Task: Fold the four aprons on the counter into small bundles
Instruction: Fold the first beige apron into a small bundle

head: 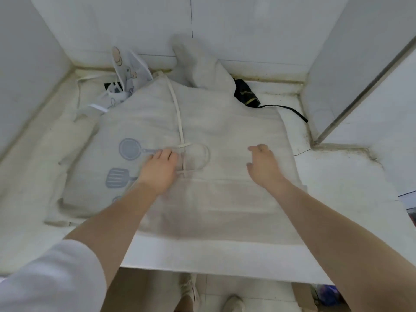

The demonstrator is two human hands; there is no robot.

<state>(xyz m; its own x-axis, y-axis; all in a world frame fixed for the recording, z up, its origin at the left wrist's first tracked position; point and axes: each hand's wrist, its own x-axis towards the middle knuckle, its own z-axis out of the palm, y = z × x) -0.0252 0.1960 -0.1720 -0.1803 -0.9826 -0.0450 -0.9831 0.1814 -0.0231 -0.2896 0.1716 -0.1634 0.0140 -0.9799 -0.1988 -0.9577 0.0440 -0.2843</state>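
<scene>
apron (pixel 225 122) on counter (pixel 337 188), perhaps others behind

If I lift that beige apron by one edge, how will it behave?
The beige apron will probably go limp and sag, since it lies flat with soft creases. It seems light and thin. Its loose strap would likely dangle or slide off.

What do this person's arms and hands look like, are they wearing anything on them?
Both hands are bare, with no gloves. The left hand comes from a forearm that is bare up to a white sleeve pushed up near the elbow. The right hand seems to have a small ring on one finger; no sleeve shows on that forearm.
</scene>
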